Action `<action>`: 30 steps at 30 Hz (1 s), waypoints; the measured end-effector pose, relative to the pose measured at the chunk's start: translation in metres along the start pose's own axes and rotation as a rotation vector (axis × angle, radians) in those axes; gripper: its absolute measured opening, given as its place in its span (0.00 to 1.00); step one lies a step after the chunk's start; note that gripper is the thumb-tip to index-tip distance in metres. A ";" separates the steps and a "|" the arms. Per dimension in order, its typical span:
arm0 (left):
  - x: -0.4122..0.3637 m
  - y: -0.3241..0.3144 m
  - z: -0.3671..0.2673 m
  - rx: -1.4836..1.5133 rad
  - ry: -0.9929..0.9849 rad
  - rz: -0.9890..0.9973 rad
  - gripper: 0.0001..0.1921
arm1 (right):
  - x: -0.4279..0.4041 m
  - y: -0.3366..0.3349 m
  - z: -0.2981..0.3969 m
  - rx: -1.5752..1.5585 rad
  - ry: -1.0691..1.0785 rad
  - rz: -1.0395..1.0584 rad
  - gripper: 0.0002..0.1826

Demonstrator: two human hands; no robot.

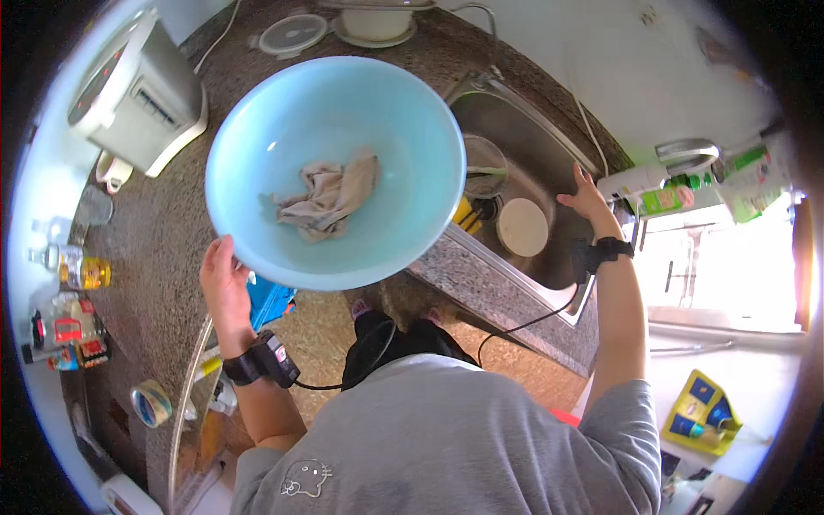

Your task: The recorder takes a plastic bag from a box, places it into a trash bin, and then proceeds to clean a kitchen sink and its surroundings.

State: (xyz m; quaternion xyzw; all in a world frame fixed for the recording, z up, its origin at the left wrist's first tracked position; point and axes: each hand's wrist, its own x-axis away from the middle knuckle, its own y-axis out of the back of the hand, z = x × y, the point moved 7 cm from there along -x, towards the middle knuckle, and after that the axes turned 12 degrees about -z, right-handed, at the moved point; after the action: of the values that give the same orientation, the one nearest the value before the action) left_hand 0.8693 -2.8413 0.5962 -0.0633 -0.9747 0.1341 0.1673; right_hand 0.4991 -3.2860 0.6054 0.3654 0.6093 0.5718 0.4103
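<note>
My left hand (225, 283) grips the near-left rim of a large light-blue plastic basin (412, 161), thumb at the rim and fingers partly hidden beneath. A crumpled beige cloth (331, 196) lies on the basin's bottom. My right hand (587, 193) is away from the basin, over the right side of the steel sink (553, 161), fingers apart and holding nothing. Inside the sink are a round cream-coloured object (522, 227), a clear round bowl (484, 161) and something yellow and black, partly hidden by the basin.
An electric hot-water dispenser (151, 96) stands at the upper left of the granite counter (154, 257). Bottles (90, 270) and a roll of tape (151, 402) are on the left. A faucet (489, 32) rises behind the sink. Cables run from both wrist devices.
</note>
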 end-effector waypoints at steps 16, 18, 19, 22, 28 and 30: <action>0.003 0.071 -0.027 -0.054 -0.067 -0.351 0.17 | 0.032 -0.037 -0.214 -1.087 -0.980 -0.331 0.12; 0.012 0.066 -0.027 -0.153 -0.045 -0.383 0.18 | 0.037 -0.038 -0.222 -1.160 -1.056 -0.326 0.11; 0.017 0.064 -0.028 -0.257 -0.018 -0.437 0.19 | 0.036 -0.040 -0.226 -1.172 -1.057 -0.331 0.11; 0.042 0.030 -0.066 -0.519 -0.490 -0.542 0.20 | 0.026 -0.047 -0.231 -1.170 -1.033 -0.274 0.11; 0.077 -0.147 -0.061 -0.516 -0.671 0.037 0.17 | 0.012 -0.057 -0.234 -1.287 -0.929 -0.211 0.06; 0.096 -0.223 -0.029 -0.596 -0.470 0.294 0.18 | 0.010 -0.054 -0.240 -1.202 -0.901 -0.213 0.06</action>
State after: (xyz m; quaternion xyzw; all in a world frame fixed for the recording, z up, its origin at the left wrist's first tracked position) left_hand 0.7718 -3.0318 0.7152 -0.2153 -0.9631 -0.1211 -0.1065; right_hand 0.2759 -3.3763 0.5531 0.2164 -0.0016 0.5583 0.8009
